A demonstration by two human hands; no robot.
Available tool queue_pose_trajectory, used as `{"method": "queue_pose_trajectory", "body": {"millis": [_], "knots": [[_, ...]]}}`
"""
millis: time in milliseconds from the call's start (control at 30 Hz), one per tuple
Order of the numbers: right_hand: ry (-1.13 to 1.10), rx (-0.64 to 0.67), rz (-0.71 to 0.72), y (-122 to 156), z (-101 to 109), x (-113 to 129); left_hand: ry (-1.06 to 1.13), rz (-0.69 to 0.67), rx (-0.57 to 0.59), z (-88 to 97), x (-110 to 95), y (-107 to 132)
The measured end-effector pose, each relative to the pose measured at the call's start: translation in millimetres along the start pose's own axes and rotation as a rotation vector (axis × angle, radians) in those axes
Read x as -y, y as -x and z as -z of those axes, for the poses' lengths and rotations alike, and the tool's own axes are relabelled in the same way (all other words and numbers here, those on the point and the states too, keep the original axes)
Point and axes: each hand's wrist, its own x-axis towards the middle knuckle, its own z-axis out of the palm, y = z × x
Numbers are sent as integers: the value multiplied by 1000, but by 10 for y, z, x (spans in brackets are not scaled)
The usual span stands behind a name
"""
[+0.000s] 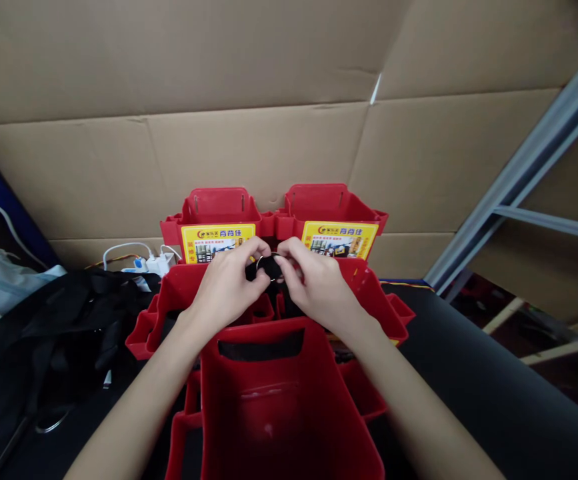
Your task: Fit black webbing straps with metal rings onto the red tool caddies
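My left hand (236, 277) and my right hand (313, 280) meet above the middle red bins. Between their fingertips is a black strap (269, 268) with a thin metal ring at its left part. Both hands are closed in a pinch on it; how the strap runs through the ring is too small to tell. Below my forearms stands a large red plastic bin (269, 427) with a slot in its back wall. Two more red bins sit under my hands, the left one (143, 330) and the right one (401, 320) partly hidden by my arms.
At the back, a left red bin (219, 207) and a right red bin (319, 200) carry yellow labels. Black bags and straps (69, 333) lie on the left, near white chargers (159, 263). A cardboard wall (249, 153) stands behind; a metal frame (499, 193) slants at right.
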Motion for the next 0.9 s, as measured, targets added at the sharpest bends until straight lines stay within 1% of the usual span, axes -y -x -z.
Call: {"method": "queue_pose_trajectory", "body": {"millis": [133, 200, 267, 400, 467, 533, 633, 733, 900], "knots": [[-468, 41, -206, -40, -18, -53, 322, 134, 38, 18, 96, -35], [-671, 65, -305, -58, -14, -57, 398, 201, 44, 43, 107, -40], [-807, 88, -386, -69, 4, -49, 436, 236, 42, 70, 85, -34], [-904, 182, -514, -80, 53, -55, 473, 219, 35, 87, 21, -21], [-925, 252, -570, -83, 63, -71, 480, 196, 51, 68, 13, -20], [-936, 291, -609, -83, 56, -83, 476, 182, 81, 42, 24, -21], [-928, 289, -643, -76, 23, -83, 477, 198, 114, 8, 53, -25], [-954, 275, -682, -65, -4, -69, 517, 221, 116, -1, 74, -29], [-1149, 267, -694, -67, 24, -69, 620, 232, 89, 44, 63, -35]]}}
